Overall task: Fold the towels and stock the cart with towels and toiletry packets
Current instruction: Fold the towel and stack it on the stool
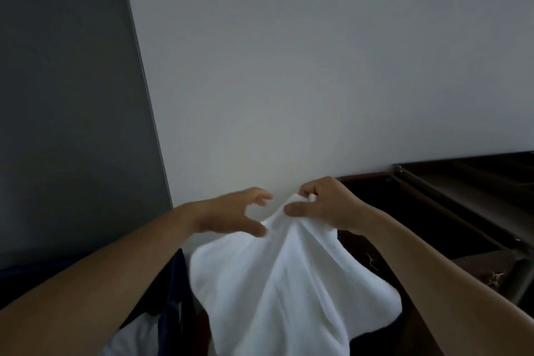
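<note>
A white towel (pixel 289 277) hangs in front of me, bunched at its top. My right hand (pixel 326 205) pinches that top edge between thumb and curled fingers and holds the towel up. My left hand (pixel 231 211) is just left of the towel's top, fingers and thumb spread apart, holding nothing; its thumb tip is close to the cloth. More white cloth (pixel 135 335) lies at the bottom left, partly hidden by my left forearm. The cart (pixel 450 191), dark brown with metal rails, stands at the right.
A white wall (pixel 289 66) fills the view ahead, with a dark grey panel (pixel 66 95) on the left. A dark blue fabric bag edge (pixel 176 298) hangs below my left forearm.
</note>
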`<state>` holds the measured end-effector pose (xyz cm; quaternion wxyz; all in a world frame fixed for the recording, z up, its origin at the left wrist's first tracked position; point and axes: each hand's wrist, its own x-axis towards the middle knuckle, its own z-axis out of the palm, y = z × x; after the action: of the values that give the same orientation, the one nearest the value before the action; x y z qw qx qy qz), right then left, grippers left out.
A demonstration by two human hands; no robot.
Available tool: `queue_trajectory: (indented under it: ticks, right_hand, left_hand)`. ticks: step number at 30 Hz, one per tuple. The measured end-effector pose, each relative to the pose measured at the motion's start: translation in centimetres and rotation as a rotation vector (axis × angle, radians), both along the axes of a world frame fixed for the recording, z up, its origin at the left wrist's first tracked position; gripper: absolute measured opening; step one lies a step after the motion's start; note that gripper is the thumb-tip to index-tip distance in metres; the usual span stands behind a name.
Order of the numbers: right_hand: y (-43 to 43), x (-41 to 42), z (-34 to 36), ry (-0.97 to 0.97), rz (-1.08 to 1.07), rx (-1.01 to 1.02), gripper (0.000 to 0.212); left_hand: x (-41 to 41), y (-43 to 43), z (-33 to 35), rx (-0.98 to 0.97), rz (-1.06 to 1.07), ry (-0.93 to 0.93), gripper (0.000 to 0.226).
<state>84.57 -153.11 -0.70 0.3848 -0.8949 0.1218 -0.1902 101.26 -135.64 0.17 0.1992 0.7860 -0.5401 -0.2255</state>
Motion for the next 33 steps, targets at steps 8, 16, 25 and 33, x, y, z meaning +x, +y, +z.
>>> queue_trajectory:
  ticks: [8,16,25,33]
  right_hand:
    - [-0.3,-2.0,-1.9,0.146,0.072,0.246,0.027]
    - [-1.8,-4.8,-4.8,0.455,0.118,0.268,0.026]
    - [-0.8,-2.8,-0.1,0.131,0.083,0.049,0.040]
    - [-1.0,-3.5,-1.1,0.184,0.153,0.271,0.031]
  left_hand:
    - [-3.0,-0.7,2.4,-0.334,-0.041,0.162,0.021]
    - [0.0,-0.6,4.0,-0.833,0.325,0.526,0.016]
    - [-1.3,-1.0,0.4,0.105,-0.090,0.140,0.049]
    - [-4.3,-2.0,1.6,-0.338,-0.037,0.351,0.024]
